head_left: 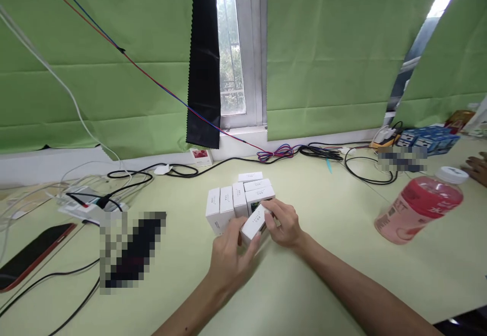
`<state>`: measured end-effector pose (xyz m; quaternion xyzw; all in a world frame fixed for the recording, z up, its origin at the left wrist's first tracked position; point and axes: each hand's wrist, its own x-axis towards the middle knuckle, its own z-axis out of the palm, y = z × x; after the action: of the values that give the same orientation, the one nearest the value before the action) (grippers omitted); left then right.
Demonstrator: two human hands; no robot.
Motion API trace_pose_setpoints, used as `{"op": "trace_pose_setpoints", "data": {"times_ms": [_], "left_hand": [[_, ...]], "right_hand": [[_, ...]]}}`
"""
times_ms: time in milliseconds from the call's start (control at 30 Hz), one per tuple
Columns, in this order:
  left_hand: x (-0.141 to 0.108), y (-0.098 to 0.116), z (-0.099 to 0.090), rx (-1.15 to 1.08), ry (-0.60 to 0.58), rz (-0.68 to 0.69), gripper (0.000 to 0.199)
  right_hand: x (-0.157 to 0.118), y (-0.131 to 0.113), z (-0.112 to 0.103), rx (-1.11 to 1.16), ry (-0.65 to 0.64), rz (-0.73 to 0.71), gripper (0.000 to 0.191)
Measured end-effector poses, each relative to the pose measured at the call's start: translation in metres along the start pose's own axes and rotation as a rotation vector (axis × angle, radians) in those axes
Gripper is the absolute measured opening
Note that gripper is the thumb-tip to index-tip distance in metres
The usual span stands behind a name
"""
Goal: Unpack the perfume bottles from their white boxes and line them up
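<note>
Between my two hands is a small white box (253, 223) with fine print on its top, turned at an angle to the others. My left hand (233, 249) grips its near left side, thumb along the front. On its far right end, my right hand (284, 223) closes thumb and fingers. Directly behind stands a cluster of similar white boxes (227, 201), several of them upright side by side. One box (260, 194) at the right of the cluster shows a dark picture on its front, partly hidden by my right hand and the held box.
A bottle of pink drink (420, 204) stands at right, near another person's hand (477, 167). Blue packs (429, 138) lie behind. At left are a phone (34, 255), a power strip (81, 204) and cables. Coiled black cable (319, 152) runs along the wall.
</note>
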<state>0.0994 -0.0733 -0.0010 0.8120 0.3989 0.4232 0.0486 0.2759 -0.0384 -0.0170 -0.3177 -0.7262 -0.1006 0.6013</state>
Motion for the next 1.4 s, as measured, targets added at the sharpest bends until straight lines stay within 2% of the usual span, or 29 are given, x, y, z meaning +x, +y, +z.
{"op": "trace_pose_setpoints", "data": {"times_ms": [100, 200, 300, 467, 533, 600, 733, 933, 1100, 1267, 1400], "left_hand": [[0.012, 0.014, -0.008, 0.131, -0.087, -0.104, 0.021], [0.022, 0.025, -0.019, 0.17, -0.175, -0.267, 0.02], [0.028, 0.031, -0.03, 0.161, -0.219, -0.393, 0.022], [0.031, 0.035, -0.047, 0.108, -0.255, -0.467, 0.029], [0.031, 0.035, -0.054, 0.076, -0.298, -0.504, 0.035], [0.032, 0.033, -0.059, 0.032, -0.343, -0.529, 0.039], [0.033, 0.018, -0.07, -0.074, -0.448, -0.557, 0.045], [0.028, -0.016, -0.083, -0.131, -0.582, -0.638, 0.049], [0.008, -0.034, -0.08, -0.311, -0.591, -0.802, 0.056], [-0.01, -0.043, -0.071, -0.414, -0.527, -0.973, 0.062], [-0.009, -0.046, -0.066, -0.449, -0.492, -0.999, 0.061]], "right_hand": [[-0.003, -0.005, -0.001, 0.092, -0.048, 0.015, 0.027], [-0.006, -0.009, -0.006, 0.159, -0.165, 0.067, 0.041], [-0.009, -0.014, -0.011, 0.192, -0.325, 0.117, 0.064], [-0.014, -0.033, -0.013, 0.141, -0.548, 0.187, 0.114], [-0.017, -0.041, -0.012, 0.11, -0.595, 0.223, 0.125], [-0.021, -0.049, -0.01, 0.077, -0.631, 0.286, 0.124], [-0.027, -0.058, -0.01, 0.044, -0.662, 0.384, 0.11], [-0.024, -0.053, -0.01, 0.104, -0.69, 0.353, 0.088], [-0.019, -0.039, -0.006, 0.152, -0.716, 0.276, 0.083], [-0.016, -0.026, -0.002, 0.212, -0.754, 0.238, 0.081], [-0.011, -0.018, 0.0, 0.237, -0.772, 0.229, 0.083]]}}
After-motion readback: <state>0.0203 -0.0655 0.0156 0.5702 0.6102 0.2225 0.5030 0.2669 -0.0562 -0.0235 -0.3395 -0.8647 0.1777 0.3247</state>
